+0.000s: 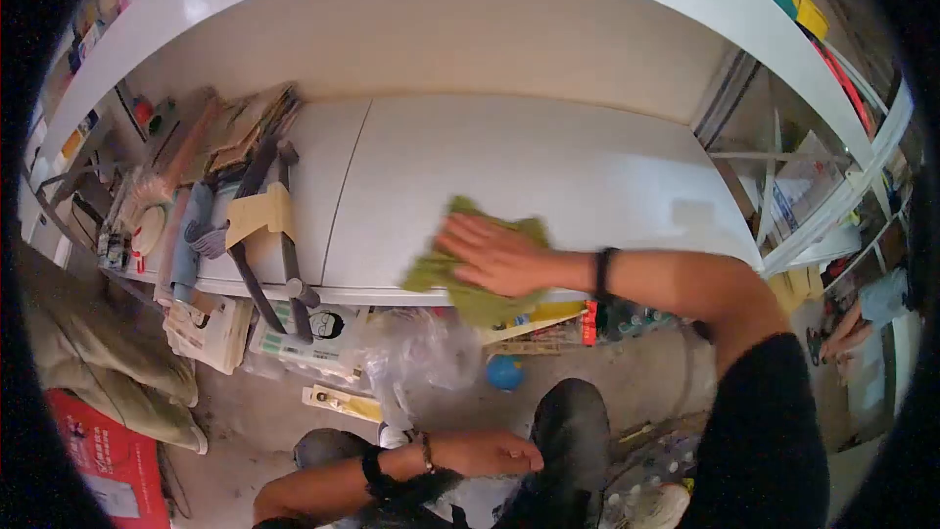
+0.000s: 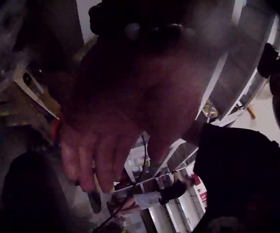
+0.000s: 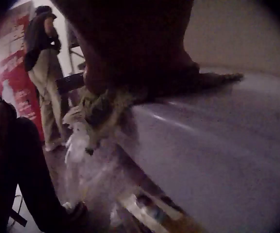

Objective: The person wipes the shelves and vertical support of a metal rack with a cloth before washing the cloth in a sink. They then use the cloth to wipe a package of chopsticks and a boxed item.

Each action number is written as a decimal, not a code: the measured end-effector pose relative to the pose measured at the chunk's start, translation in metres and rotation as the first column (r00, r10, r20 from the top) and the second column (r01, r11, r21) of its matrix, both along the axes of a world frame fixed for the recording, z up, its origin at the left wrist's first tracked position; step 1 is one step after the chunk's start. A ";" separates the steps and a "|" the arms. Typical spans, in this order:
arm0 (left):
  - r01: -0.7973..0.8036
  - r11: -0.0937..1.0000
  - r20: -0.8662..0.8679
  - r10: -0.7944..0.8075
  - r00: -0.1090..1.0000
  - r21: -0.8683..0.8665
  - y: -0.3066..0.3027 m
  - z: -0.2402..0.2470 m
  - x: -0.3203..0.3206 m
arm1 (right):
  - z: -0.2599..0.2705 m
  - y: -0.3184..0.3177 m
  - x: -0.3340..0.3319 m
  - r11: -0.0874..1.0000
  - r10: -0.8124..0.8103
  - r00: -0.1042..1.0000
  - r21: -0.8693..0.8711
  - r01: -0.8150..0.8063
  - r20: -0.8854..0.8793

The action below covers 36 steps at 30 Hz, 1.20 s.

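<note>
Black sleeve (image 1: 769,421) cloth covers the upper right arm at the lower right; below centre, the left forearm (image 1: 333,483) lies across the lap, banded at the wrist. Its left hand (image 1: 485,455) sits beside a dark trouser knee (image 1: 573,421), the fingers loose, side by side and free in the left wrist view. From a bent elbow, the right forearm (image 1: 676,281) reaches leftward past a black wristband (image 1: 604,274). Its right hand (image 1: 499,257) lies palm down, fingers extended and pressing rather than clenched, on a green cloth (image 1: 480,306). That cloth lies on the front of a white shelf (image 1: 587,167), partly hanging over the edge. Leftward on the shelf are a gray-armed frame (image 1: 257,284) and, farther back, stacked cardboard (image 1: 250,127); behind stands a pale wall (image 1: 441,29).
</note>
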<state>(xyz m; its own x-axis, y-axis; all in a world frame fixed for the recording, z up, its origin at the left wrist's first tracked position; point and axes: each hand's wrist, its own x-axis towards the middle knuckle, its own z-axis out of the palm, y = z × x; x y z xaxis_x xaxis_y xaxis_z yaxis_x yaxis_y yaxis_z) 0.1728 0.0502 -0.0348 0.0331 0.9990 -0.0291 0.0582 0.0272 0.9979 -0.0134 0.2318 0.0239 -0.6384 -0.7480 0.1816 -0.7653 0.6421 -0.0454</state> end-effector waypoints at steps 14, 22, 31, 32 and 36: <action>-0.129 0.955 -0.147 0.173 0.974 0.266 -0.072 0.058 -0.002 | 0.014 0.275 -0.127 0.256 -0.966 0.257 0.035 0.966 -0.013; 0.025 0.998 -0.201 -0.015 0.979 0.051 -0.064 0.060 -0.021 | 0.017 -0.070 -0.267 0.987 -0.140 0.975 0.050 0.151 -0.171; 0.229 0.972 -0.103 -0.234 0.967 -0.061 -0.028 0.027 -0.026 | 0.024 -0.003 -0.024 0.953 0.217 0.965 0.180 -0.242 0.147; 0.268 0.940 -0.107 -0.295 0.950 -0.210 -0.029 0.037 -0.029 | 0.025 0.035 -0.006 0.957 0.142 0.973 0.225 -0.182 0.183; 0.052 0.969 0.001 -0.054 0.999 0.240 -0.060 -0.029 -0.001 | 0.015 0.213 0.040 0.958 -0.241 0.956 0.200 0.207 0.166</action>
<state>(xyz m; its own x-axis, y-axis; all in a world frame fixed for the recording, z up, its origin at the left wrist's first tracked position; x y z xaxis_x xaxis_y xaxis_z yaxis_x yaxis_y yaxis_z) 0.1713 -0.0097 -0.0635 0.0851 0.9737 0.2112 0.0458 -0.2156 0.9754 0.0268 0.4451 0.0390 -0.8026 -0.5911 -0.0802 -0.5898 0.8065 -0.0420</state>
